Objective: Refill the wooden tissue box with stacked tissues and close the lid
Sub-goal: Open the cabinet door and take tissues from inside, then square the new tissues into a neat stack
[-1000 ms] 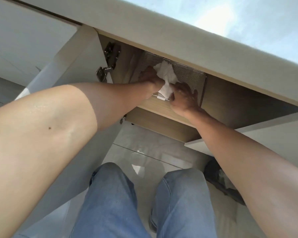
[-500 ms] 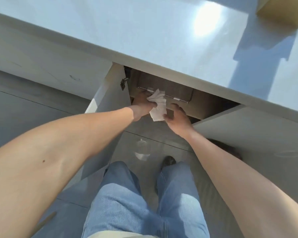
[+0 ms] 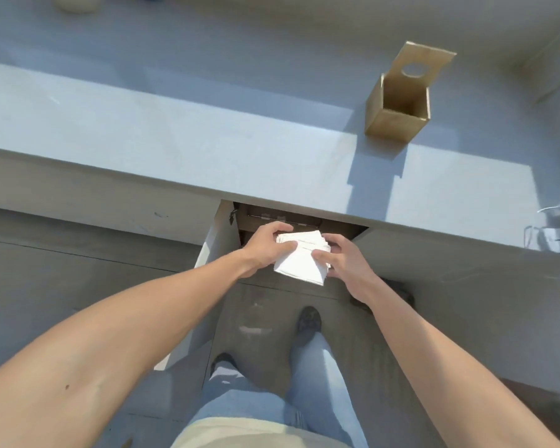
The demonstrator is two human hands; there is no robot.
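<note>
Two hands, one load: left hand [image 3: 265, 244] and right hand [image 3: 343, 257] hold a stack of tissues [image 3: 301, 260] between them, just below the edge of the surface [image 3: 175, 130].
Tissues: white, folded, many-layered; the stack is tilted, its lower corner hanging free over the floor [image 3: 78, 286].
Fingers: those of the left hand curl over the stack's upper left edge; those of the right hand pinch its right edge; both sets are clenched on the tissues.
Tissue box: the wooden tissue box [image 3: 398, 108] stands upright on the surface, well apart from the hands, up and to the right; it appears empty.
Lid: the lid [image 3: 427, 63], with its round hole, stands raised at the box's far side.
Cabinet: the open cabinet [image 3: 285, 218] lies just behind the hands, its door [image 3: 207, 253] swung out at the left.
Step in hand: judged as carrying the stack from cabinet to box; filling and lid-closing are not yet done.
Next move: calls for lifting the stack over the edge, squaring it to the opening, and lowering it without splaying the sheets.
Change from earlier frames: the hands were reaching inside the cabinet with a crumpled-looking tissue; now they are clear of it with a full stack, and the view has risen so the box shows.
</note>
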